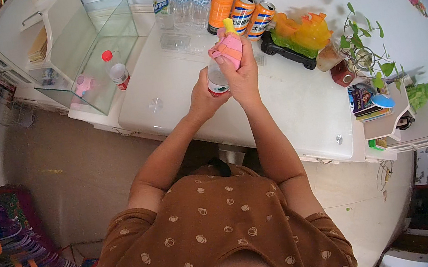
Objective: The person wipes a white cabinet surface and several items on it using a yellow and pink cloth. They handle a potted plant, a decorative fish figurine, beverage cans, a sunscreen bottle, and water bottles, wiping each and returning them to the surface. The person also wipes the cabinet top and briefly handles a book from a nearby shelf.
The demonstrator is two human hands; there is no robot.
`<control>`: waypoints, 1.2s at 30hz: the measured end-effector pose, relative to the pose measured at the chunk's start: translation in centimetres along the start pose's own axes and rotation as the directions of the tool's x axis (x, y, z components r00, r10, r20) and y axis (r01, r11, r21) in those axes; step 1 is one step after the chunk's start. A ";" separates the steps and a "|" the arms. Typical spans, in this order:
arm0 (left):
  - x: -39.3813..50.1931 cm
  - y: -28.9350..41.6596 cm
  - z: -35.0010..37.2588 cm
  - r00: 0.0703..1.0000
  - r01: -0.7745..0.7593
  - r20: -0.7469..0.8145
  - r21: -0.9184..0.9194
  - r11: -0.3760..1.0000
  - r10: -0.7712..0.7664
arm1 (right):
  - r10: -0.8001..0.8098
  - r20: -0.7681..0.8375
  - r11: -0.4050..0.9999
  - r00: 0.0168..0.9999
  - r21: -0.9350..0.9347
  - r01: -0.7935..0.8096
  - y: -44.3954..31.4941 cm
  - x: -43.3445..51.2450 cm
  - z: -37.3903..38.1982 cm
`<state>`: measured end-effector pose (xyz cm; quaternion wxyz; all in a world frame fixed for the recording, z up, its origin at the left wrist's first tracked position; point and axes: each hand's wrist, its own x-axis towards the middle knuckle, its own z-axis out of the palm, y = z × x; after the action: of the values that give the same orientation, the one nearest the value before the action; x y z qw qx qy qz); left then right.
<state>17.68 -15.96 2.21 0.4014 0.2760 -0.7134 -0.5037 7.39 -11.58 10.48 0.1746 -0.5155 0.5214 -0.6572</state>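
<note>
Above the desk I hold a clear plastic bottle [216, 77] with a white and red label, tilted away from me. My left hand [203, 99] wraps around its lower part. A pink, orange and yellow cloth [229, 49] covers the bottle's upper end, and my right hand [243, 73] grips it there, thumb lying on the cloth. The bottle's cap is hidden beneath the fabric. To the left, a similar bottle with a red cap [116, 71] stands beside a glass tank [101, 63].
Along the wall stand water bottles [182, 2], an orange spray can [224, 0], two drink cans [260, 20] and a coloured ornament [300, 37] on a black base. A vine plant [365, 52], a blue lamp [383, 101] and books [366, 101] occupy the right end of the glass-topped desk [300, 110].
</note>
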 end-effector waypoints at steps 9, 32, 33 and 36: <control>-0.1 -0.5 0.1 1.000 -0.016 0.008 -0.019 1.000 0.016 | -0.053 -0.136 0.997 0.989 -0.065 0.045 3.8 -2.9 0.6; -1.7 -0.6 0.5 0.995 -0.089 0.067 0.304 0.949 0.072 | 0.140 -0.299 0.989 0.944 -0.008 -0.149 -0.3 -6.6 -4.1; -1.7 -0.8 0.6 0.996 -0.066 0.074 0.280 0.958 0.047 | 0.053 -0.178 0.989 0.983 -0.127 -0.076 -0.3 -6.1 -3.9; -1.3 -1.6 1.0 0.995 -0.027 0.097 0.313 0.949 -0.004 | -0.212 -0.119 0.939 0.970 -0.299 0.169 -1.2 -3.6 -0.4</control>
<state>17.52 -14.93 0.16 0.3205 0.3074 -0.8045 -0.3944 8.87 -8.13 9.77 -0.0062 -0.5326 0.5703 -0.6254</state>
